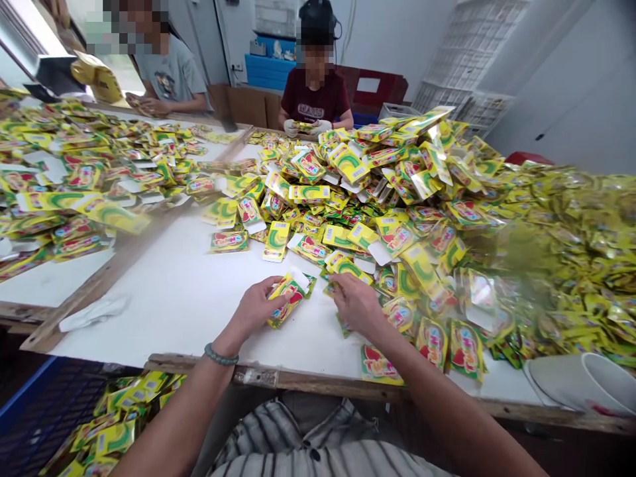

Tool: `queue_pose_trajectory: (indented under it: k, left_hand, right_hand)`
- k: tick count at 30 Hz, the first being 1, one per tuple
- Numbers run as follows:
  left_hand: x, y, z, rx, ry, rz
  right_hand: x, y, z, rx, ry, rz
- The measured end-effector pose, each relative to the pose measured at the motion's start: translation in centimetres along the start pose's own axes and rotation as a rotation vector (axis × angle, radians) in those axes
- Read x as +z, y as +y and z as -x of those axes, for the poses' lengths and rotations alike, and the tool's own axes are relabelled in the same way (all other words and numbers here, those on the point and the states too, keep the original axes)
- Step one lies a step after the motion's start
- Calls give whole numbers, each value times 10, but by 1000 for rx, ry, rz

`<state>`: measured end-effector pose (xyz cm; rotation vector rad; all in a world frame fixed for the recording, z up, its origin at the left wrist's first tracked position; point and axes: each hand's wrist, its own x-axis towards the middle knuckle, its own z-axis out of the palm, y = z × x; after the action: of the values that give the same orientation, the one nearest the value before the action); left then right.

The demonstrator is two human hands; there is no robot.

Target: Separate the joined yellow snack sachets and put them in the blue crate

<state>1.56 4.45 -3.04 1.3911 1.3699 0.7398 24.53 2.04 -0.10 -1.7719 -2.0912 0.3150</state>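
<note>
My left hand (256,306) is closed around a small yellow, green and red printed carton (285,301), tilted above the white tabletop. Its white flap (300,278) stands open at the upper right end, and a green packet edge (311,286) shows beside it. To the right, my right hand (358,303) is in a pinch, its fingertips by the front of the carton pile. Whatever those fingers hold is hidden or too small to make out. Loose cartons (380,364) and packets lie under and around the right forearm.
A large heap of cartons (348,162) fills the far middle, with glossy packets (571,265) on the right. A wooden divider (104,281) runs along the left. Blue crate (30,414) below; white bucket (581,384) at right. Two people work across the table.
</note>
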Motion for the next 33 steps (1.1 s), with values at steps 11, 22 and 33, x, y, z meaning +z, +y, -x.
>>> queue_pose_trajectory:
  k: [11, 22, 33]
  left_hand:
    - [-28, 8, 25, -70, -225, 75]
    - [-9, 14, 18, -220, -221, 347]
    - [-10, 12, 22, -253, -308, 331]
  right_hand:
    - [36, -14, -40, 124, -78, -967]
    - [27, -10, -29, -20, -201, -642]
    - [35, -26, -30, -63, -282, -610]
